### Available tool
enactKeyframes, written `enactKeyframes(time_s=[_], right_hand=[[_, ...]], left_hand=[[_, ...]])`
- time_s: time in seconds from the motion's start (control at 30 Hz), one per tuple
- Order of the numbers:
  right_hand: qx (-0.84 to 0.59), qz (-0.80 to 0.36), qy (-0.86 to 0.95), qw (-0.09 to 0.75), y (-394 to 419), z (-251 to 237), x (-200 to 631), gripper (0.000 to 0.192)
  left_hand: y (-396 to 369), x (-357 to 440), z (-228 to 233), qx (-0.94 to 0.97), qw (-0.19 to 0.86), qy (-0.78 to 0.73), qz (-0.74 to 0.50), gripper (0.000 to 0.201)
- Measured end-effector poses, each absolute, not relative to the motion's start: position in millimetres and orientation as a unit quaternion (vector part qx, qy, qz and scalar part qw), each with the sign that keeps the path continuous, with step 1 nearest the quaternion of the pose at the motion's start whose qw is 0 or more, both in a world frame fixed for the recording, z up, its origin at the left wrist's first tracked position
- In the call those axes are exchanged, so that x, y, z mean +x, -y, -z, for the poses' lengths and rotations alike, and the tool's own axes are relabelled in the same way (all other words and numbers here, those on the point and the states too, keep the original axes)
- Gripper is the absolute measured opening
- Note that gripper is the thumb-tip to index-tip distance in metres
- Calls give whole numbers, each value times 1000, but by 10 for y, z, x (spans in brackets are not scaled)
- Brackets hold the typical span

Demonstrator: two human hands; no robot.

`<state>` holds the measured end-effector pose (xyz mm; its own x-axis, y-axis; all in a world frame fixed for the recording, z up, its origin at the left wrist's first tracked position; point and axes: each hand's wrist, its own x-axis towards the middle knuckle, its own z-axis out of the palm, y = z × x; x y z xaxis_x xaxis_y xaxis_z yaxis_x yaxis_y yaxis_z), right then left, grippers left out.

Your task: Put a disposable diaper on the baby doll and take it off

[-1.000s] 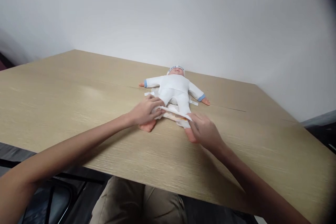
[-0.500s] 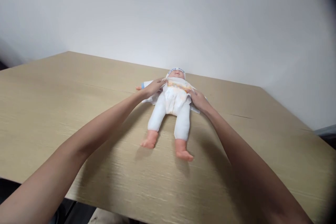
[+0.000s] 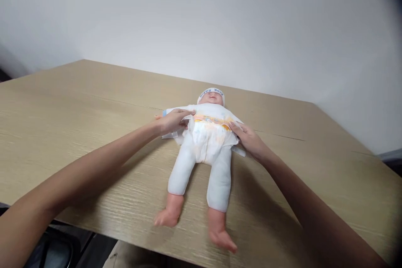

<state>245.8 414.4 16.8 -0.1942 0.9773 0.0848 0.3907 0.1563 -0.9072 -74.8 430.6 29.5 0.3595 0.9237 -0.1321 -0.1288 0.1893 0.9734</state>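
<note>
A baby doll (image 3: 218, 180) in white clothes and a printed headband lies on its back, feet towards me. Around its hips is a white diaper (image 3: 207, 142), its front panel drawn up over the belly with an orange patterned band along the top. My left hand (image 3: 176, 120) pinches the diaper's upper edge on the left side. On the other side, my right hand (image 3: 250, 139) has its thumb and fingers closed on the edge by the waistband. Whitish side tabs of the diaper stick out below both hands, apparently unfastened.
The doll lies on a wide light-wood table (image 3: 109, 92). A pale grey wall or partition (image 3: 201, 29) rises along its far edge. Below the near edge at lower left is a dark chair part (image 3: 59, 247).
The doll with the diaper now lies nearer to me. Both hands came along with it, and the front panel sits lower, showing more of the chest.
</note>
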Motion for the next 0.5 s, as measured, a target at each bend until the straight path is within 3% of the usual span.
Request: enactKeyframes(time_s=[0.1, 0.2, 0.33, 0.5], right_hand=[[-541, -363, 651, 389, -4044, -249, 2451, 68], [-584, -259, 663, 389, -3845, -252, 2521, 61], [-612, -79, 720, 317, -3509, -102, 2705, 46], [-632, -25, 722, 281, -3408, 108, 2881, 52]], left_hand=[[-4284, -793, -342, 499, 647, -418, -397, 42], [-4263, -859, -419, 521, 597, -460, -400, 40], [-4111, -821, -618, 631, 405, -508, -424, 35], [-3926, -375, -817, 821, 157, -380, -395, 29]])
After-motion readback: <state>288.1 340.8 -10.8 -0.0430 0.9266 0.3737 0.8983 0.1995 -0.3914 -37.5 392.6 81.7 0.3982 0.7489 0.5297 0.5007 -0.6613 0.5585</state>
